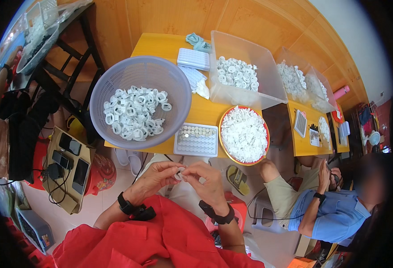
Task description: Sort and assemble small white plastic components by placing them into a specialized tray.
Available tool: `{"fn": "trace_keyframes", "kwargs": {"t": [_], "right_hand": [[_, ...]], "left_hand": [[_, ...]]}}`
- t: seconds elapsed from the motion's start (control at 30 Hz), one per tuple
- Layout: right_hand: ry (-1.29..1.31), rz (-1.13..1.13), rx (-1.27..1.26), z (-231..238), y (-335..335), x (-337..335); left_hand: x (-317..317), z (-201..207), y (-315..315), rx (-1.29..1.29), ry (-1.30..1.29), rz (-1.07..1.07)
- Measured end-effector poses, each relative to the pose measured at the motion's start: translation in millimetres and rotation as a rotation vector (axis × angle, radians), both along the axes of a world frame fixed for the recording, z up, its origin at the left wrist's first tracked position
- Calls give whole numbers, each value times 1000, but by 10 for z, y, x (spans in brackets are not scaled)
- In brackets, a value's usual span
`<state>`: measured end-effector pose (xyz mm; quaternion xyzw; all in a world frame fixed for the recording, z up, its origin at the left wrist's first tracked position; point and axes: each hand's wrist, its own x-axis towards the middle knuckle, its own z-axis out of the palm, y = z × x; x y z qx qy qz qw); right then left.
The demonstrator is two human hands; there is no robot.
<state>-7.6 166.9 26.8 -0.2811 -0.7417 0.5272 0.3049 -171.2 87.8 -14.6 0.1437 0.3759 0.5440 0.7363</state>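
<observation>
Over my lap, just off the table's front edge, both hands meet at a small white plastic part [178, 173]. My left hand [151, 179] pinches it from one side, and the fingertips of my right hand [207, 178] close on the other side. The fingers hide some of its shape. Ahead of them sits a pale blue tray [196, 148] with pockets, its far rows holding round silvery discs [198, 131]. To the left, a purple-grey basket [160, 73] contains many white ring-shaped plastic parts [136, 114]. On the right, a red-rimmed bowl [222, 139] is heaped with small white pieces [244, 133].
A clear bin [268, 96] of white parts stands at the back, beside stacked trays [193, 58] and a blue-green cloth [198, 42]. Phones lie in a cardboard box [73, 198] at lower left. A person in a blue shirt [328, 214] sits at right, near another table [297, 143].
</observation>
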Motion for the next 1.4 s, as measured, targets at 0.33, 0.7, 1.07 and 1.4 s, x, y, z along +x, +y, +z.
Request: {"fn": "trace_keyframes", "kwargs": {"t": [0.33,0.7,1.07,1.4], "right_hand": [[43,16,-119,-40,43,37],[-16,-19,-54,-7,-6,29],[-116,-208,285,-74,-190,1],[186,-373,-338,-188,-271,15]], "left_hand": [[42,79,42,-11,27,-13],[52,38,36,-6,80,-41],[121,129,64,10,132,-30],[170,241,96,91,232,48]]}}
